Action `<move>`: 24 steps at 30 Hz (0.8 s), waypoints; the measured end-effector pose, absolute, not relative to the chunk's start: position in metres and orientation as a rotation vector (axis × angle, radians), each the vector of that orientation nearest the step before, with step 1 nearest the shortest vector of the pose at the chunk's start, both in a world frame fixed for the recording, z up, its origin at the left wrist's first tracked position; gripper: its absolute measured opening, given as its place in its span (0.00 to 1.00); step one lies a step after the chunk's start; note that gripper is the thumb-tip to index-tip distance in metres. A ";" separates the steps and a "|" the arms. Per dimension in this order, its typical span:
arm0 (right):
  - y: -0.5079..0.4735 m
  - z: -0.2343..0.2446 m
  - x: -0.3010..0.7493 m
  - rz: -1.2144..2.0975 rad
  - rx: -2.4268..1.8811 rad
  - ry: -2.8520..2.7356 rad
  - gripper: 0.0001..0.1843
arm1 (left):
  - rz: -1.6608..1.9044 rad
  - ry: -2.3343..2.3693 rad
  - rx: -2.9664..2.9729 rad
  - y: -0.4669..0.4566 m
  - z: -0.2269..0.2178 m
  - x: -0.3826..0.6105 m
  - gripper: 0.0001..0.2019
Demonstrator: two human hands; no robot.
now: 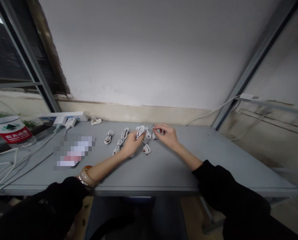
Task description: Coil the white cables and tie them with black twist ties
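Observation:
Gripped in my left hand (pixel 133 144) is a coiled white cable (pixel 140 132), its loops standing up from the fingers. My right hand (pixel 167 136) is just to the right, thumb and forefinger closed together around a small dark bit too small to make out. Under those fingertips sits another white cable bundle (pixel 154 136), partly covered. Between and in front of the hands lie a tied cable bundle (pixel 146 147) and one behind it (pixel 148 133). Left of my left hand are more tied bundles: one at the back (pixel 124 133), one nearer (pixel 118 146), one apart (pixel 109 137).
A blurred-out flat object (pixel 75 151) lies on the grey table (pixel 164 173), left of the bundles. Behind it is a power strip (pixel 76 116) with plugged-in chargers. Loose white cables (pixel 4 173) and a red-labelled bottle (pixel 12 130) occupy the left end. A wall closes the back.

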State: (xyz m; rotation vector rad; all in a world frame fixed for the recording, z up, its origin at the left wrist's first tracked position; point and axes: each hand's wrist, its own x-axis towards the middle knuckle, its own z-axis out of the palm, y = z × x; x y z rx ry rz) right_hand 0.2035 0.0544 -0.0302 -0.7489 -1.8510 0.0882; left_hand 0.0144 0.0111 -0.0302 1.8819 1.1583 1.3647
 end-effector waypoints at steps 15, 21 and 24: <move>0.024 -0.044 0.176 0.248 -0.448 -1.941 0.06 | 1.351 1.025 1.817 0.008 -0.025 0.016 0.20; 0.025 -0.044 0.177 0.370 -0.591 -1.963 0.12 | 1.343 1.074 1.774 0.010 -0.028 0.015 0.22; 0.028 -0.047 0.176 0.542 -0.698 -1.970 0.14 | 1.339 1.113 1.751 0.013 -0.032 0.015 0.23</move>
